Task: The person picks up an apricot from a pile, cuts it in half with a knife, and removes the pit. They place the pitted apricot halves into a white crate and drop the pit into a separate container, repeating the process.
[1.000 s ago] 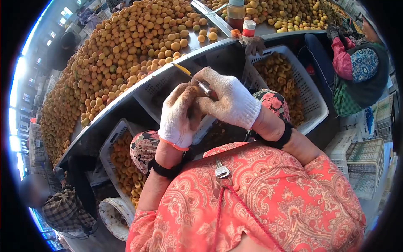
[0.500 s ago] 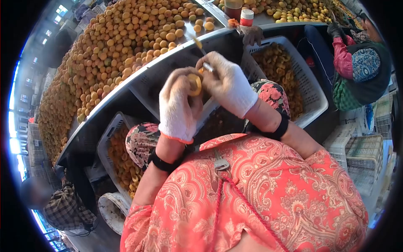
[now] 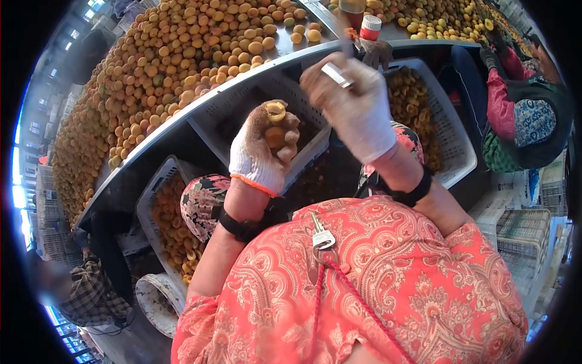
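My left hand [image 3: 257, 148], in a white work glove with browned fingers, is closed around fruit. A cut apricot [image 3: 274, 111] with a hollow centre shows at its fingertips, and a second apricot [image 3: 274, 137] sits lower against the palm. To the right and slightly higher, my gloved right hand [image 3: 364, 103] is wrapped around a knife-like tool [image 3: 336, 75]. The tool's shiny metal end shows at the fist; its thin far part is smeared by motion. The hands are apart, above a grey crate [image 3: 221, 118] below the table's edge.
Whole apricots [image 3: 182, 60] heap on the metal table ahead. Crates of cut fruit stand at left [image 3: 148, 224] and right [image 3: 464, 151]. A white bucket [image 3: 145, 297] is lower left. A red jar [image 3: 370, 28] stands at the table edge. Co-workers sit right [image 3: 521, 115] and left [image 3: 91, 285].
My right hand has moved away from the left, up and to the right, with the tool. The left hand has turned, showing the cut apricot's hollow and the other apricot.
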The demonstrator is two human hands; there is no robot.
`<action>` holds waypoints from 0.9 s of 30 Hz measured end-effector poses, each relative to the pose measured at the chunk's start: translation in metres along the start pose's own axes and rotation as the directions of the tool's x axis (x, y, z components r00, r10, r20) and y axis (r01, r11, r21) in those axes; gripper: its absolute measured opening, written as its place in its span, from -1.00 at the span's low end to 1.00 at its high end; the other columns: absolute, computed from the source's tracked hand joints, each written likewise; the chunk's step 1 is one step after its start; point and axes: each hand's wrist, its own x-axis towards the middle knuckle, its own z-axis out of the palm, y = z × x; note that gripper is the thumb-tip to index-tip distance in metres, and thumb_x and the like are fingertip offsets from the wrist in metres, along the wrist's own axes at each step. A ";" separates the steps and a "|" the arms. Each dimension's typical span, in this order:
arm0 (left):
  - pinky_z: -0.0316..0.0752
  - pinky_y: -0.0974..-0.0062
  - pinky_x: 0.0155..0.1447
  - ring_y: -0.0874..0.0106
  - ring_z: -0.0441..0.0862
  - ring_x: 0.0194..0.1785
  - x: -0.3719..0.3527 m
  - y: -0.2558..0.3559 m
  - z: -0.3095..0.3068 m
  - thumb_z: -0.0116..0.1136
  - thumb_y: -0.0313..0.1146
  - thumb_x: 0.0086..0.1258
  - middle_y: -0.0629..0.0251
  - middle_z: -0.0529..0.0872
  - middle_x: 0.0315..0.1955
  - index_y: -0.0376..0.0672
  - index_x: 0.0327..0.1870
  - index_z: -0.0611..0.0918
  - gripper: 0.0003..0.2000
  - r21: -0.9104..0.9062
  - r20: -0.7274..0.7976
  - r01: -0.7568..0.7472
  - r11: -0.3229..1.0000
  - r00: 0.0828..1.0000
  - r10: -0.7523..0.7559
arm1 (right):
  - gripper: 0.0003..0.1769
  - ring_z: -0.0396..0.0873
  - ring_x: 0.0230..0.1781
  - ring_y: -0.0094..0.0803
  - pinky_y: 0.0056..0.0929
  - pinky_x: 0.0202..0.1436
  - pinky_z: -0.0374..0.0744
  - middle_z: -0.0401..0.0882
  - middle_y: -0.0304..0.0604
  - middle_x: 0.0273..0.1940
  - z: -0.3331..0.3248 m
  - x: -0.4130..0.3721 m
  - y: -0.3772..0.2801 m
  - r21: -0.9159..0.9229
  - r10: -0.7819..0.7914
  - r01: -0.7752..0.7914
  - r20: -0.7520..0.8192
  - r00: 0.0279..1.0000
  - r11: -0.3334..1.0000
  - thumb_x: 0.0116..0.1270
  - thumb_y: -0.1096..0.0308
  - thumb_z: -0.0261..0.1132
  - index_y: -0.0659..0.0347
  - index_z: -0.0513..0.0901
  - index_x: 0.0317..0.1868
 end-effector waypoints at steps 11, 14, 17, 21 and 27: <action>0.46 0.71 -0.33 0.54 0.53 -0.31 -0.025 -0.015 0.048 0.09 -0.46 0.39 0.29 0.53 -0.23 -0.20 0.28 0.41 -0.58 0.369 0.198 -0.176 0.913 0.974 0.108 | -0.70 0.33 -0.80 -0.58 -0.57 -0.75 0.30 0.45 -0.35 -0.62 0.006 0.027 -0.025 0.552 0.149 -0.019 -0.191 0.970 0.833 0.44 0.14 0.38 0.17 0.59 -0.33; 0.47 0.73 -0.31 0.56 0.54 -0.30 -0.027 -0.022 0.058 0.09 -0.49 0.38 0.30 0.54 -0.23 -0.21 0.27 0.42 -0.58 0.374 0.096 -0.180 0.910 0.983 0.155 | -0.69 0.32 -0.80 -0.59 -0.56 -0.75 0.28 0.42 -0.36 -0.64 0.006 0.028 -0.019 0.566 0.162 -0.007 -0.224 0.961 0.824 0.45 0.13 0.37 0.16 0.59 -0.34; 0.50 0.74 -0.27 0.57 0.56 -0.26 -0.024 -0.018 0.049 0.10 -0.48 0.39 0.29 0.55 -0.21 -0.23 0.24 0.43 -0.61 0.423 0.151 -0.162 0.891 0.983 0.107 | -0.71 0.33 -0.78 -0.60 -0.57 -0.73 0.27 0.42 -0.37 -0.64 0.010 0.027 -0.020 0.530 0.173 -0.021 -0.239 0.956 0.848 0.45 0.13 0.37 0.15 0.61 -0.33; 0.47 0.74 -0.33 0.60 0.55 -0.32 -0.024 -0.028 0.058 0.11 -0.49 0.39 0.29 0.56 -0.21 -0.25 0.20 0.46 -0.64 0.457 0.093 -0.221 0.862 0.975 0.201 | -0.70 0.32 -0.77 -0.61 -0.57 -0.71 0.25 0.43 -0.38 -0.64 0.011 0.020 -0.023 0.528 0.207 -0.056 -0.232 0.950 0.848 0.44 0.14 0.37 0.13 0.62 -0.38; 0.39 0.74 -0.39 0.63 0.49 -0.37 -0.027 -0.032 0.062 0.10 -0.57 0.33 0.32 0.55 -0.23 -0.30 0.17 0.50 -0.64 0.527 0.107 -0.294 0.797 0.954 0.281 | -0.55 0.20 -0.77 -0.55 -0.51 -0.68 0.18 0.28 -0.39 -0.68 -0.003 0.022 -0.016 0.616 0.293 -0.140 -0.155 0.944 0.775 0.49 0.00 0.27 0.05 0.45 -0.50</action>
